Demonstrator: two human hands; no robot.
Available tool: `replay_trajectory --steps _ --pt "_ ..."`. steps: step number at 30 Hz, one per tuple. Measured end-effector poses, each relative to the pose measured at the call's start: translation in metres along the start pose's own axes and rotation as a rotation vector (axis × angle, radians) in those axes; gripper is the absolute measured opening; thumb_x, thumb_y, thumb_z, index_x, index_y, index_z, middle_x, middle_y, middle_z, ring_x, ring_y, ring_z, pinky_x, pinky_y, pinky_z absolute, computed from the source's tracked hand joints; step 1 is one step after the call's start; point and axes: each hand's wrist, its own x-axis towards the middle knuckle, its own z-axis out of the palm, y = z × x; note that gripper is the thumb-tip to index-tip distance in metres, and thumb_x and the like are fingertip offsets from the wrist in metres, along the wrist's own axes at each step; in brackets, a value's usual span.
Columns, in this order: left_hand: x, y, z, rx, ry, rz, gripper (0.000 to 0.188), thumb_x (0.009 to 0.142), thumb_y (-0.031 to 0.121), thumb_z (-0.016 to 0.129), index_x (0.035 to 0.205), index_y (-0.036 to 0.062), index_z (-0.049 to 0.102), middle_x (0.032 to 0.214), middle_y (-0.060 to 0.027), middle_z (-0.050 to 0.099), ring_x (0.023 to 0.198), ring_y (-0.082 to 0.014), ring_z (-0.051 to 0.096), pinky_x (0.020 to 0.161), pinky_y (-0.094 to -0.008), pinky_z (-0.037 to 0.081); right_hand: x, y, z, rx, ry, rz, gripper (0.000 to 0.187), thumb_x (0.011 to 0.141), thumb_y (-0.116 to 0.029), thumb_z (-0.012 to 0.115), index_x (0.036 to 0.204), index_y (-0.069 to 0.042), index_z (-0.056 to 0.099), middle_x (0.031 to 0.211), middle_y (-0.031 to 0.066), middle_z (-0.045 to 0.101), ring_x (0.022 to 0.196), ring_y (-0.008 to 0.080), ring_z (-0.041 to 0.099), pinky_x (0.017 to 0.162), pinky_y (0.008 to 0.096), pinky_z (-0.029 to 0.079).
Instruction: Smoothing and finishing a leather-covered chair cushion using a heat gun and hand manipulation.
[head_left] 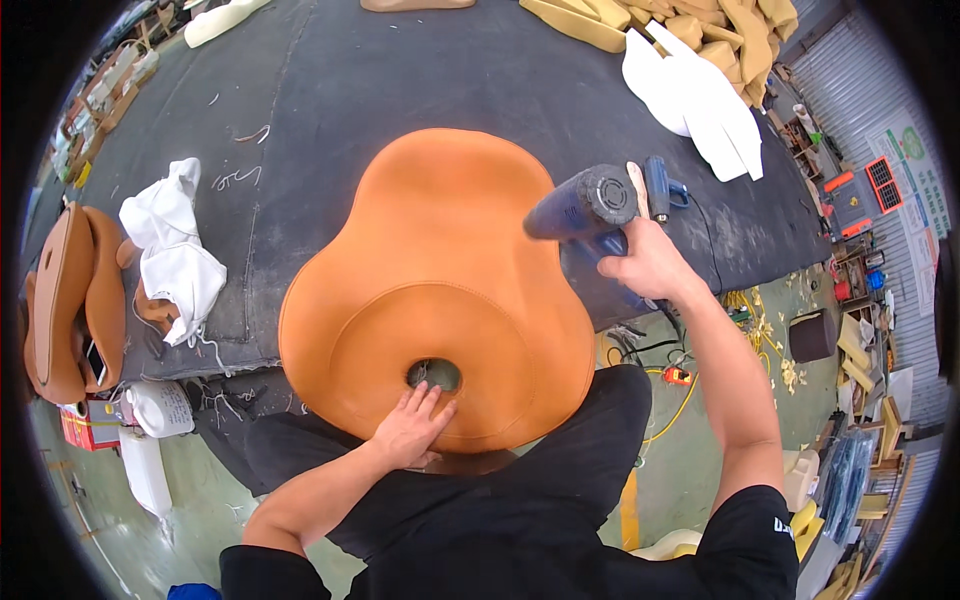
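An orange-tan leather-covered seat cushion with a stitched round panel and a hole near its front leans over the table's edge and my lap. My left hand lies on the cushion just below the hole, fingers stretched out, fingertips at the hole's rim. To the right, my right hand is closed round the handle of a dark blue heat gun. Its barrel points left over the cushion's right side, and it looks apart from the leather. A second blue hand tool lies beyond it, beside a pale stick.
The dark-covered table reaches away from me. White cloth and brown leather cushions are at left. White flat pieces and piled yellow foam lie at far right. Cables run over the floor at right.
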Motion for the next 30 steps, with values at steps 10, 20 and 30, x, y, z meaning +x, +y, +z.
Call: replay_trajectory --steps 10,20,30 --pt "0.025 0.051 0.004 -0.088 0.014 -0.008 0.099 0.082 0.048 0.087 0.159 0.003 0.043 0.163 -0.0322 0.04 0.152 -0.0528 0.039 0.12 -0.059 0.041 0.018 0.006 0.009 0.009 0.085 -0.168 0.049 0.078 -0.017 0.067 0.121 0.006 0.067 0.111 0.0325 0.073 0.107 0.0499 0.07 0.096 0.051 0.056" --pt "0.076 -0.013 -0.071 -0.046 0.201 -0.044 0.089 0.091 0.05 0.079 0.156 -0.0026 0.047 0.167 -0.0261 0.04 0.159 -0.0442 0.032 0.126 -0.0611 0.033 0.011 0.026 0.003 -0.042 0.059 -0.002 0.045 0.077 -0.016 0.069 0.115 0.008 0.068 0.103 0.0311 0.073 0.101 0.0473 0.07 0.091 0.0486 0.056" --pt "0.202 -0.078 -0.122 0.162 0.225 -0.033 0.102 0.1 0.064 0.061 0.166 -0.0058 0.027 0.177 -0.0224 0.023 0.166 -0.039 0.018 0.13 -0.0605 0.023 -0.021 0.074 -0.004 0.283 0.029 0.145 0.055 0.074 -0.022 0.074 0.12 0.008 0.07 0.102 0.0251 0.075 0.096 0.038 0.073 0.089 0.0432 0.056"
